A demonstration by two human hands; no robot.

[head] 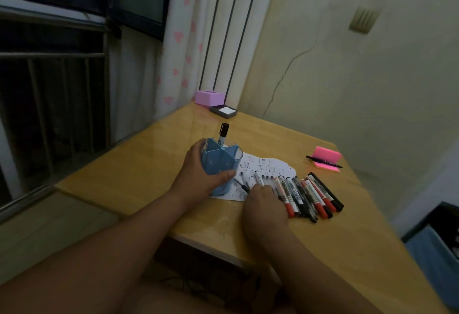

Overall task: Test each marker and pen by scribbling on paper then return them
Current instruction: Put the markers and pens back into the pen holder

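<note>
A blue divided holder (pixel 221 158) stands on scribbled white paper (pixel 269 167), one black-capped marker (pixel 223 133) upright inside; red and black markers (pixel 311 195) lie side by side at the paper's right edge

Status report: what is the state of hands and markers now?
Left hand grips blue holder, one marker inside. Right hand on marker row, grip unclear. Nothing in the way.

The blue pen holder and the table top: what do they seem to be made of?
The blue divided pen holder looks like translucent plastic: its thin, glossy walls let light through. The yellowish table top looks like wood or wood laminate with a glossy coat, since it shows reflections and faint plank lines; which one, I cannot tell.
</note>
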